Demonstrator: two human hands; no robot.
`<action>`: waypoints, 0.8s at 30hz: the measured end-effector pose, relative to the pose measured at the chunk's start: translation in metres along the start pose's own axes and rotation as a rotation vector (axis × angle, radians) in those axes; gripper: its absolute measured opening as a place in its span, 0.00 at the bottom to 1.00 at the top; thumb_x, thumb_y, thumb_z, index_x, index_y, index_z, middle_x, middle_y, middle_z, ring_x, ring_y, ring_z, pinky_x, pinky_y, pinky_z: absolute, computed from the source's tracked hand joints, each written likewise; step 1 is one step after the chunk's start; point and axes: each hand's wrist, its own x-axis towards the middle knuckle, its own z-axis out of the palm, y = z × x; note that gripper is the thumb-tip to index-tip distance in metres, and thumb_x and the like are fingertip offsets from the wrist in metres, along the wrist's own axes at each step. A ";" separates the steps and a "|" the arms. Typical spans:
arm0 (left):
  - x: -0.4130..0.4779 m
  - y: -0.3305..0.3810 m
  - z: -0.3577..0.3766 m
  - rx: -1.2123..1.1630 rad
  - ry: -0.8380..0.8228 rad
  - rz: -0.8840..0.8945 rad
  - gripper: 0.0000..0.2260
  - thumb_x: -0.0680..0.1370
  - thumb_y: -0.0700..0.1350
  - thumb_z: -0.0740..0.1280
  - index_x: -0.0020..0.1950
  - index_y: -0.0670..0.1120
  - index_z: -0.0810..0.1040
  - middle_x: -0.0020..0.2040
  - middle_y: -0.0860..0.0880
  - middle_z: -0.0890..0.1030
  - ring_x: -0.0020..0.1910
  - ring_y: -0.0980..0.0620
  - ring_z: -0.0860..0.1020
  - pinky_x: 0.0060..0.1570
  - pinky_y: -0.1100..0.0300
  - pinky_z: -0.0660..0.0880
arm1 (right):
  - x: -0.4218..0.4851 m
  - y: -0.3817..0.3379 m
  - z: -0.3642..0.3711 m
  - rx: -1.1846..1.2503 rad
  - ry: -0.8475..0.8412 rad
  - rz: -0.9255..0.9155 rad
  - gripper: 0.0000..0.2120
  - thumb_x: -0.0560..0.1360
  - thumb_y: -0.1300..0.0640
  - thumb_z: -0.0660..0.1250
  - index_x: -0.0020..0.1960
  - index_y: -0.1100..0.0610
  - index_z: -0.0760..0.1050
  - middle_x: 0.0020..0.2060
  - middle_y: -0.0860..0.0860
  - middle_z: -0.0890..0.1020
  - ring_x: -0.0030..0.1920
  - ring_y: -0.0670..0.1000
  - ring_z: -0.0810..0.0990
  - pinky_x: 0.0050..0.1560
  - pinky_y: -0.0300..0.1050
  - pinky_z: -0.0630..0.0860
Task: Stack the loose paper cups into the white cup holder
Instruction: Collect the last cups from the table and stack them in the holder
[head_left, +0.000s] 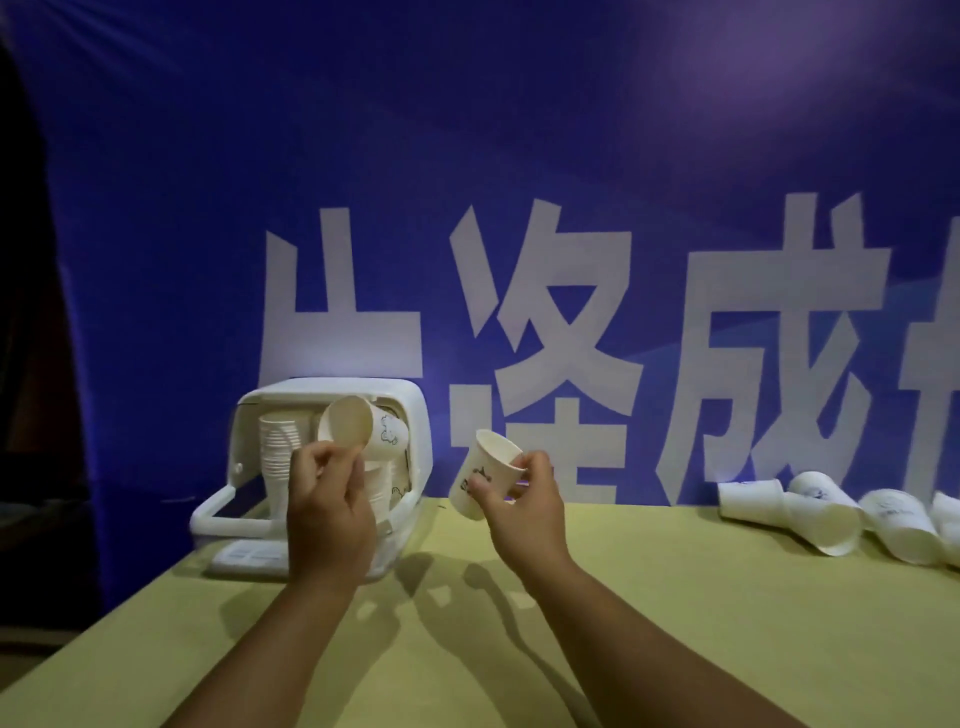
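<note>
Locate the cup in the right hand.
Head view, centre: the right hand pinches the cup in the air above the yellow table, just right of the white cup holder.

A paper cup (358, 428) is pinched by its rim in the left hand (327, 499) and held on its side, mouth toward the camera, just in front of the open white cup holder (332, 392), where a stack of cups (279, 452) is seen at the left. A second cup (483, 473) is gripped in the right hand (519, 499), tilted with its mouth upward, above the table (675, 623). Several loose cups (831, 514) are seen lying on their sides at the table's far right, before a blue banner (467, 156)
</note>
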 end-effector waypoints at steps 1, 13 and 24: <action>0.000 -0.007 0.000 0.014 0.006 -0.008 0.11 0.82 0.43 0.63 0.58 0.39 0.81 0.55 0.47 0.72 0.50 0.46 0.75 0.45 0.47 0.79 | 0.003 -0.003 0.010 0.028 -0.006 -0.013 0.16 0.75 0.50 0.73 0.57 0.45 0.70 0.56 0.46 0.76 0.56 0.48 0.77 0.53 0.43 0.80; 0.026 -0.033 -0.011 0.344 -0.236 -0.076 0.06 0.80 0.40 0.61 0.52 0.47 0.76 0.58 0.47 0.73 0.52 0.43 0.75 0.43 0.47 0.79 | 0.034 -0.043 0.081 0.092 0.089 -0.140 0.04 0.83 0.50 0.59 0.56 0.47 0.70 0.54 0.48 0.76 0.53 0.47 0.76 0.53 0.41 0.78; 0.003 -0.034 0.007 0.402 -0.598 -0.179 0.27 0.81 0.52 0.66 0.76 0.51 0.57 0.81 0.50 0.50 0.77 0.45 0.63 0.69 0.51 0.71 | 0.027 -0.039 0.092 -0.151 -0.143 -0.403 0.07 0.82 0.54 0.62 0.59 0.50 0.76 0.63 0.48 0.73 0.60 0.47 0.73 0.54 0.36 0.72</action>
